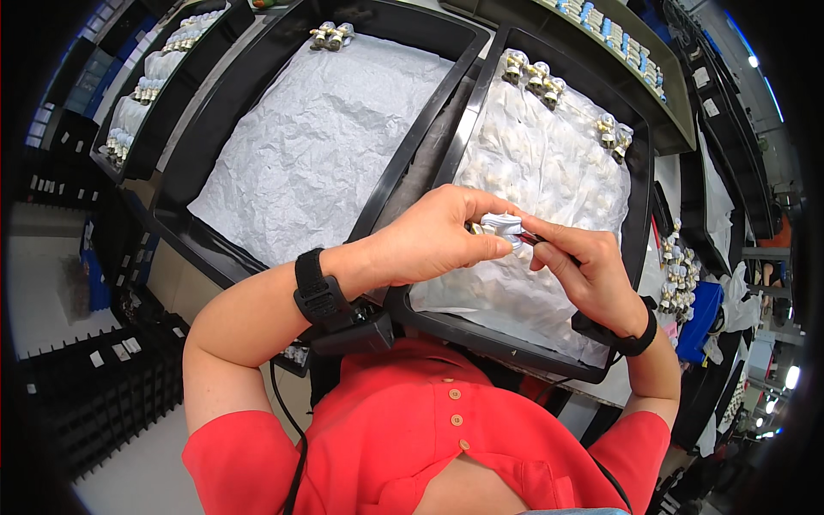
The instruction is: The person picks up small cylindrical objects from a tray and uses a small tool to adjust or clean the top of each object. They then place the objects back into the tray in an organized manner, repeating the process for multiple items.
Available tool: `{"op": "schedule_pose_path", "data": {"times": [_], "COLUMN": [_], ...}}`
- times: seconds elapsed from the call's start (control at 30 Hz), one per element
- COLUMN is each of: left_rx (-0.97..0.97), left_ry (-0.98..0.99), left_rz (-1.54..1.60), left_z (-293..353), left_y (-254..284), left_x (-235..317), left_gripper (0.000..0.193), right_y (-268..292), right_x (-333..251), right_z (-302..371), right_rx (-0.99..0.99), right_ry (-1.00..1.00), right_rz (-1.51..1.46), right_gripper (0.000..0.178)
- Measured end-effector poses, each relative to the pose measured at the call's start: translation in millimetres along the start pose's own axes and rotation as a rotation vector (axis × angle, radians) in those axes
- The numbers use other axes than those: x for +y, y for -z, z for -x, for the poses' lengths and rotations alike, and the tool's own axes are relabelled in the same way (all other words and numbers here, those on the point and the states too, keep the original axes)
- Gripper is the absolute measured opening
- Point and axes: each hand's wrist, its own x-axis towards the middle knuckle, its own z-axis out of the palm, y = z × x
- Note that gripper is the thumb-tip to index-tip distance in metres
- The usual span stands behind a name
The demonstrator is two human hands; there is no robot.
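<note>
Over the right-hand black tray (pixel 506 343), my left hand (pixel 429 236) is closed on a small white ribbed piece (pixel 502 225), gripping it between thumb and fingers. A bit of gold-coloured material shows beside it, mostly hidden by the fingers. My right hand (pixel 584 262) pinches a thin dark tool (pixel 530 239), its tip against or very near the white piece; what kind of tool cannot be made out. Beyond my hands, several small white, gold and dark figurines (pixel 536 77) stand on the thin white sheet (pixel 549 163) in this tray, with pale lumps showing through the sheet.
At left lies another black tray (pixel 257 249) lined with crumpled white paper (pixel 300 146), a few figurines (pixel 330 36) at its far end. A grey-green tray (pixel 678 120) holds rows of white and blue pieces. Figurines (pixel 678 275) and a blue bin (pixel 699 322) sit at right.
</note>
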Motion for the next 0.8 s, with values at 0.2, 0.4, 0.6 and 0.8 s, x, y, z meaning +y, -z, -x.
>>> {"op": "schedule_pose_path", "data": {"times": [0.2, 0.4, 0.6, 0.8], "left_rx": [0.004, -0.003, 0.002, -0.057], "left_ry": [0.003, -0.002, -0.002, 0.024], "left_rz": [0.006, -0.009, 0.063, 0.236], "left_z": [-1.4, -0.9, -0.7, -2.5], "left_y": [1.6, 1.5, 0.4, 4.7], "left_x": [-3.7, -3.8, -0.8, -2.7], "left_gripper": [0.038, 0.039, 0.041, 0.041], "right_y": [1.4, 2.2, 11.4, 7.5], "right_x": [-1.9, -2.4, -2.3, -4.7], "right_z": [-3.0, -1.6, 1.4, -1.1], "right_rx": [-0.009, -0.021, 0.005, 0.213], "right_ry": [-0.042, -0.05, -0.027, 0.147], "right_rz": [-0.016, -0.08, -0.201, 0.259], "right_gripper": [0.037, 0.033, 0.036, 0.04]}}
